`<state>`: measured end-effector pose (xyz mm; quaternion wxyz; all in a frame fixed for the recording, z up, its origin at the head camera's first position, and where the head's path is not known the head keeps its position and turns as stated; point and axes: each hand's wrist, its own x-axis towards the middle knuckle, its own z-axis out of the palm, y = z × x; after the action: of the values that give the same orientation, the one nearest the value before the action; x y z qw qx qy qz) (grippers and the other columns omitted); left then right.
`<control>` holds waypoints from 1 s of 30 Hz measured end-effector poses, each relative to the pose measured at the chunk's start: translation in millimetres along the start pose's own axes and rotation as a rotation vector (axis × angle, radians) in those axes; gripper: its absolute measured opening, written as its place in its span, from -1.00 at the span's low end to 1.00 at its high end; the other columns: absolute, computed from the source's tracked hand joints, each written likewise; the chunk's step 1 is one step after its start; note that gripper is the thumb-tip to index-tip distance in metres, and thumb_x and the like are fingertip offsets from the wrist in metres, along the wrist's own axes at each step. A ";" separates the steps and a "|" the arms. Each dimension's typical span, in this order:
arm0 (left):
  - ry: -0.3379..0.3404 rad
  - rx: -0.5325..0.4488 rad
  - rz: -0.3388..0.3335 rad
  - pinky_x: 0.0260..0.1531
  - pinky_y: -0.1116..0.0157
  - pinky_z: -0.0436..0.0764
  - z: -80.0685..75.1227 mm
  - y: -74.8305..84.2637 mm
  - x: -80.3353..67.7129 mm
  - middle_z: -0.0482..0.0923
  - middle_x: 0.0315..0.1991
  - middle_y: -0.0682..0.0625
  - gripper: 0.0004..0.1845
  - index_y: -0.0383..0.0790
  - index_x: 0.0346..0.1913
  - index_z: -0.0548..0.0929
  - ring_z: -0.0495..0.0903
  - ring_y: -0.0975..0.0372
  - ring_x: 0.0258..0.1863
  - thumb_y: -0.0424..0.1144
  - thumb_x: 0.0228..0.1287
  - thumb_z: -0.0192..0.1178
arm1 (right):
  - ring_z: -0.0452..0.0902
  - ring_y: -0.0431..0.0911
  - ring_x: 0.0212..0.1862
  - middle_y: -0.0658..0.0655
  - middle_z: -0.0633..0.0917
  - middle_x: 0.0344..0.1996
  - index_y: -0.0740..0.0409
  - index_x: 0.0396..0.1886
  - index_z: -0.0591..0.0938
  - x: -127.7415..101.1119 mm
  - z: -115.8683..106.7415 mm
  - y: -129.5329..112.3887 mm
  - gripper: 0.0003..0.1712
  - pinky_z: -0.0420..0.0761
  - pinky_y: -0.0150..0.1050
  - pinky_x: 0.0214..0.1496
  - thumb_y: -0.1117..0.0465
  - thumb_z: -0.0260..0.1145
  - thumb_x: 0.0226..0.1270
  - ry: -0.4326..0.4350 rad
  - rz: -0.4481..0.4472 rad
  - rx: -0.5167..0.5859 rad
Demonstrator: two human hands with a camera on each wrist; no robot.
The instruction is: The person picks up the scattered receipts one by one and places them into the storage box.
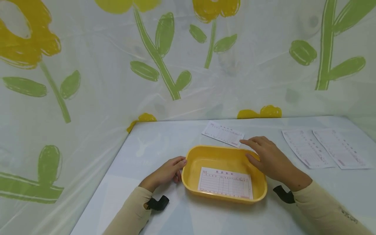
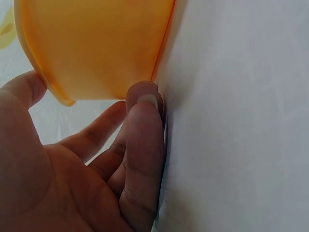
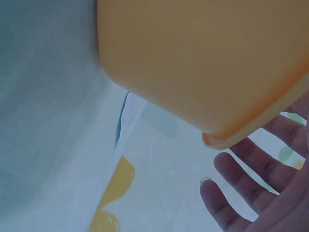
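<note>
A yellow plastic basin (image 1: 223,151) stands on the table with a printed form (image 1: 225,183) lying flat inside. At its left end, my left hand (image 1: 165,171) holds the basin. In the left wrist view, the thumb (image 2: 30,87) meets the basin's rim, and the bent fingers (image 2: 142,140) lie low by its wall. Over the far right corner is my right hand (image 1: 268,160), fingers spread and relaxed, thumb above the basin's inside. The right wrist view shows its fingers (image 3: 251,193) beside the rim, holding nothing.
Behind the basin lies another printed slip (image 1: 223,133), close to the right fingertips. Two more slips, a left one (image 1: 306,148) and a right one (image 1: 340,148), lie at the table's right. A flower-printed curtain (image 1: 235,88) hangs along the table's back edge.
</note>
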<state>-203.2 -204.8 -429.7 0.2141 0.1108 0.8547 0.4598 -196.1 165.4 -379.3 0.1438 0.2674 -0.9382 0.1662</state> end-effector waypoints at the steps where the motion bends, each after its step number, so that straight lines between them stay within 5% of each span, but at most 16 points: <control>1: 0.000 0.003 0.001 -0.42 0.29 0.60 0.2 0.2 -0.3 0.59 -0.48 -0.03 -0.49 -0.12 0.27 0.49 0.54 0.19 -0.54 0.15 0.55 -0.11 | 0.48 0.18 0.18 0.23 0.61 0.10 0.07 0.30 0.55 -0.2 -0.1 0.6 -0.42 0.52 0.23 0.21 0.23 0.44 0.27 -0.008 0.019 -0.003; 7: 0.018 0.010 -0.002 -0.42 0.28 0.60 0.4 3.3 -0.7 0.59 -0.49 -0.03 -0.49 -0.10 0.26 0.50 0.53 0.17 -0.56 0.18 0.54 -0.11 | 0.41 0.25 0.25 0.28 0.55 0.18 0.06 0.34 0.49 0.9 -2.6 6.1 -0.41 0.44 0.31 0.27 0.15 0.40 0.33 -0.044 0.113 -0.026; 22: 0.002 -0.003 0.005 -0.42 0.29 0.60 3.2 0.9 1.3 0.60 -0.47 -0.04 -0.45 -0.12 0.32 0.47 0.55 0.19 -0.50 0.18 0.55 -0.12 | 0.41 0.30 0.20 0.37 0.56 0.15 0.17 0.31 0.51 1.0 -0.8 37.4 -0.44 0.43 0.34 0.23 0.21 0.38 0.33 -0.046 0.171 0.000; 30: 0.009 0.000 0.001 -0.43 0.29 0.59 2.3 1.1 -1.1 0.60 -0.45 -0.04 -0.46 -0.09 0.33 0.47 0.55 0.19 -0.51 0.17 0.55 -0.11 | 0.40 0.34 0.25 0.42 0.52 0.22 0.20 0.32 0.49 24.2 4.1 57.3 -0.47 0.41 0.34 0.26 0.18 0.31 0.41 -0.163 0.219 0.013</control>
<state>-201.1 -203.0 -429.7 0.2100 0.1088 0.8555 0.4606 -248.1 198.8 -387.8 0.0462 0.1769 -0.9692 0.1648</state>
